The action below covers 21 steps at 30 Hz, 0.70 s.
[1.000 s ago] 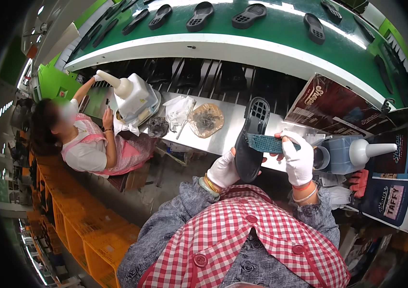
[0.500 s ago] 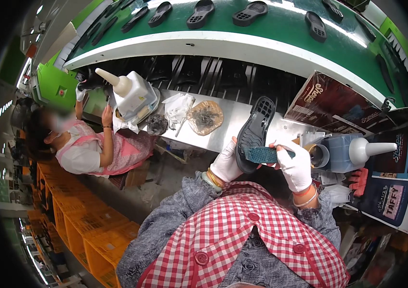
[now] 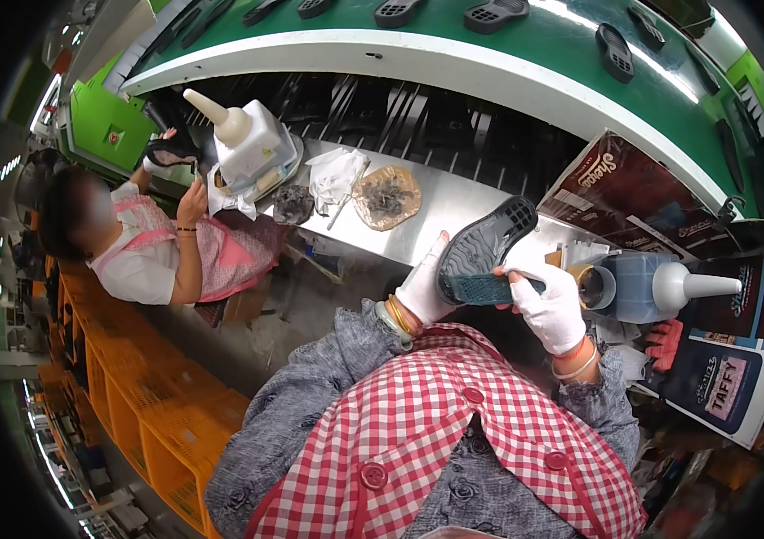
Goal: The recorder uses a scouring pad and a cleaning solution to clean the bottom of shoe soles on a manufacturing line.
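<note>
Holding a black sole (image 3: 485, 247) above the bench edge (image 3: 373, 242), both gloved hands meet.

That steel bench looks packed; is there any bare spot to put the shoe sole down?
One bare strip of the steel bench lies between the round glue-smeared pad and the shoe sole held in both gloved hands. Left of the pad it is crowded with rags and a white squeeze bottle; right, a blue bottle.

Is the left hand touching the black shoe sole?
Touching: the head view shows the left hand in a white glove gripping the black shoe sole from beneath.
</note>
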Tool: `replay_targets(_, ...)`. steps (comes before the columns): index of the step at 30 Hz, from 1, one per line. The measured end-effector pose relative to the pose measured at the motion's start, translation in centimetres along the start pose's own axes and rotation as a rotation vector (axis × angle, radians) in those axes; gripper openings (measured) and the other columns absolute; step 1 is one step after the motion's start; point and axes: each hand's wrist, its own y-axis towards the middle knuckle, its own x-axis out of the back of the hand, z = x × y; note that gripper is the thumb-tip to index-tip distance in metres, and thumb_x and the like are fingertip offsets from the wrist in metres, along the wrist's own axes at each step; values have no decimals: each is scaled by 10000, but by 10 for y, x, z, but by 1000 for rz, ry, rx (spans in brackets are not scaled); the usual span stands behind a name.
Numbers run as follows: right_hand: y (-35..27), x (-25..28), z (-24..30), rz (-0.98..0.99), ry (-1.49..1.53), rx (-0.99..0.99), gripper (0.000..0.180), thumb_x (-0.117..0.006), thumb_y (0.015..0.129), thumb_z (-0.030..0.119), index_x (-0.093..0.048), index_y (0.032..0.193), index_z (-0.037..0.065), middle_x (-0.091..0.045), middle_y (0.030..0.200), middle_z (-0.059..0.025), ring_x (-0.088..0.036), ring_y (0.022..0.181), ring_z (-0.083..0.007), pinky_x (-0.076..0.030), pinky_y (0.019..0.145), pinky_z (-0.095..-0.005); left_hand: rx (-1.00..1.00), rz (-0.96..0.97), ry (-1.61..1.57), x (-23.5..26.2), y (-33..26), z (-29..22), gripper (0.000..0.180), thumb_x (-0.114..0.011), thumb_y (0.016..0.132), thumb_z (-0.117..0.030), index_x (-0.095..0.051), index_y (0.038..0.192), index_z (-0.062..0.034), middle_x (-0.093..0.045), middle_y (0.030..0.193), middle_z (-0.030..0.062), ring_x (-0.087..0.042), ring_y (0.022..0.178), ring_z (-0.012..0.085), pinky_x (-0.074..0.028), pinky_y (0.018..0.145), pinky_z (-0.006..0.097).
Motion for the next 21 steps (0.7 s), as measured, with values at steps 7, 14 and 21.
replay_targets(7,25,0,7,254,17,-120,168,-554,920,83,-648,1011,-22,-660,873,-99,-627,627,-124,-509,535,-222,355,-111,-209,8,-9,-20,592,-300,960,-546,-477,1282,-82,-647,1038,135,-661,758,262,-516,547,305)
replay_targets(14,53,-7,11,381,55,-348,301,-575,920,267,-647,1065,14,-660,923,-51,-606,562,-90,-417,464,-175,541,-100,-269,33,-13,-26,530,-364,949,-507,-476,1274,-103,-650,1025,142,-659,623,331,-476,406,308)
replay_targets(21,73,-21,6,479,65,-387,301,-569,914,275,-656,1033,13,-657,938,-53,-598,542,-94,-416,444,-182,628,-119,-261,54,-11,-33,461,-406,959,-418,-481,1215,-43,-647,963,160,-658,592,270,-493,363,283)
